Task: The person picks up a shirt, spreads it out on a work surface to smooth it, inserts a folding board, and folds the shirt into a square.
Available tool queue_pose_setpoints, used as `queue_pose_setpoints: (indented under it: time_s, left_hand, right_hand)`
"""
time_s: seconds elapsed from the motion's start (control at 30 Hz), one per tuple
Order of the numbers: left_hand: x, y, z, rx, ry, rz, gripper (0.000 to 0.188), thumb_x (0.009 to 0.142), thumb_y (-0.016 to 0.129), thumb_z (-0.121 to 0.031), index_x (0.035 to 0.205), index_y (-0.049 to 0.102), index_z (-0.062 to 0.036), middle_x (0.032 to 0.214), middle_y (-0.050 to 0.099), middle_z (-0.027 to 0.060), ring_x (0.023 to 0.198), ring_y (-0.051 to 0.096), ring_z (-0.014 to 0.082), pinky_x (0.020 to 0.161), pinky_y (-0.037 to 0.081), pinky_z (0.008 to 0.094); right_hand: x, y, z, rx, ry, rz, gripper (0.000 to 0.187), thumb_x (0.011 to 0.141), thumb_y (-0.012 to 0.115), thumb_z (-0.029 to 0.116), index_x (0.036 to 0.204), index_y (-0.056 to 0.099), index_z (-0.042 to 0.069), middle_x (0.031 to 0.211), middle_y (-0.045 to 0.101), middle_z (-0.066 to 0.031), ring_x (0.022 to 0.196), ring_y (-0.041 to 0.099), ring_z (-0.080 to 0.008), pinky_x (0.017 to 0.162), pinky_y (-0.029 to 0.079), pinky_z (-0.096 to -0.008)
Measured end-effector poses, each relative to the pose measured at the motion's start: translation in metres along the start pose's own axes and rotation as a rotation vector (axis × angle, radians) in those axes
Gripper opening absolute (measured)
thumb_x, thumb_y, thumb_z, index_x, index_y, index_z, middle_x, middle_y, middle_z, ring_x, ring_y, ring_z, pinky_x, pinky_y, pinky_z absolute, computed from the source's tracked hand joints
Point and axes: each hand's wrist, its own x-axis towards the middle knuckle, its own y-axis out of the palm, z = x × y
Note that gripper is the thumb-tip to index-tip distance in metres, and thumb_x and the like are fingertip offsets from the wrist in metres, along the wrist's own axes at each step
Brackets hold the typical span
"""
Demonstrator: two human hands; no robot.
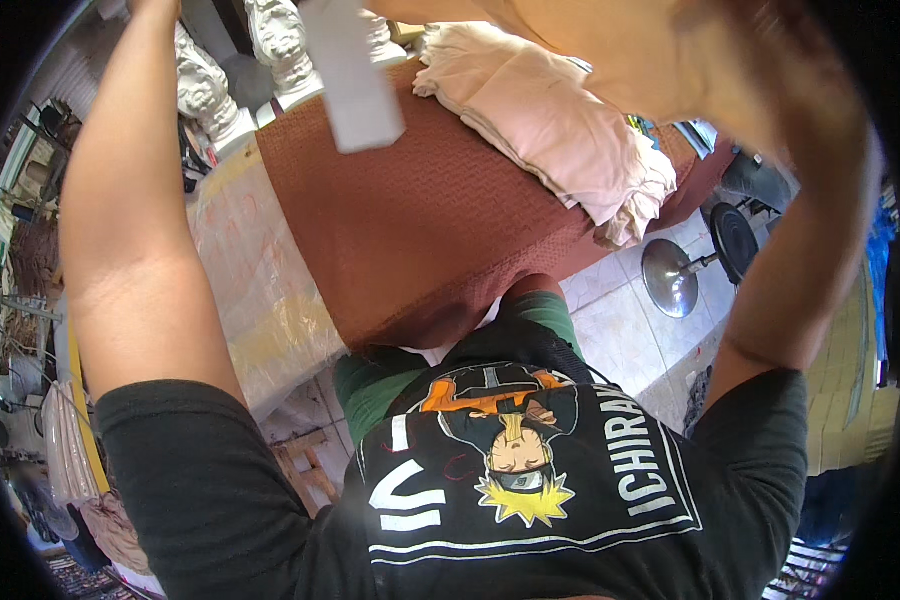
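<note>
Evidently the brown cloth (360, 230), at eleven o'clock from mid-view, serves as a cover for what is beneath it. Clear plastic sheeting (260, 270), between nine and ten, probably shields the surface alongside. The folded pale fabric (550, 130) lies at one o'clock, stacked flat, perhaps to limit creasing. White ornate pedestals (205, 85) stand between ten and eleven, seemingly set aside.

The right hand (670, 65) is raised between one and two, blurred near the lens; its fingers are lost at the upper edge, so I cannot tell how open it is or whether it grips anything. The fabric is toward eight o'clock from it, apparently well below. The left hand is out of sight past the upper edge, above its forearm (130, 200). Smallest, a blurred white strip (360, 105) is at nine o'clock from the right hand; what supports it is hidden.
</note>
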Motion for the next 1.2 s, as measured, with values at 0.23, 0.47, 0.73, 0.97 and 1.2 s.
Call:
queue_pose_setpoints:
  time_s: [0.23,0.47,0.73,0.97,1.2]
  left_hand:
    - [-0.209,-0.003,0.057,0.551,-0.483,0.395,0.032,0.085,0.056,-0.04,0.104,0.066,-0.0172,0.09,0.068,0.0098,0.083,0.065,0.0241,0.076,0.048,0.0323]
    - [-0.343,-0.033,0.129,0.041,-1.075,0.392,0.025,0.086,0.057,-0.03,0.101,0.068,-0.0149,0.081,0.068,0.0011,0.068,0.063,0.0091,0.061,0.048,0.0284]
    - [-0.31,-0.16,0.199,0.106,-1.145,0.21,0.028,0.089,0.055,-0.018,0.115,0.061,-0.012,0.088,0.064,0.0002,0.065,0.055,0.0066,0.05,0.041,0.0223]
    - [-0.327,-0.242,0.061,0.178,-0.874,0.37,0.038,0.089,0.058,-0.021,0.124,0.052,-0.0044,0.12,0.056,0.009,0.113,0.05,0.016,0.097,0.035,0.0276]
    - [-0.456,-0.285,-0.121,0.66,-1.152,0.613,0.06,0.083,0.062,-0.043,0.118,0.052,0.0053,0.11,0.058,0.0159,0.1,0.055,0.0199,0.087,0.043,0.0318]
  right_hand:
    - [-0.133,0.166,-0.031,-0.116,-0.016,0.615,0.011,0.082,0.057,0.016,0.088,0.057,0.006,0.065,0.059,-0.0182,0.063,0.06,-0.0368,0.055,0.048,-0.0432]
    - [-0.177,0.267,-0.051,0.185,0.235,0.977,0.018,0.083,0.054,0.015,0.098,0.057,0.005,0.072,0.06,-0.0246,0.071,0.06,-0.0427,0.065,0.047,-0.0483]
    - [-0.175,0.347,-0.009,0.489,-0.014,1.307,0.036,0.084,0.055,0.015,0.119,0.047,0.006,0.083,0.06,-0.0213,0.077,0.06,-0.0382,0.067,0.048,-0.0441]
    - [-0.132,0.256,-0.11,0.155,-0.102,0.836,0.031,0.079,0.064,0.011,0.111,0.061,0.009,0.106,0.062,-0.0087,0.094,0.06,-0.0188,0.071,0.051,-0.032]
    - [-0.109,0.057,-0.255,-0.619,0.398,0.197,0.033,0.079,0.065,0.028,0.103,0.065,0.005,0.094,0.066,-0.015,0.084,0.064,-0.0251,0.073,0.049,-0.0338]
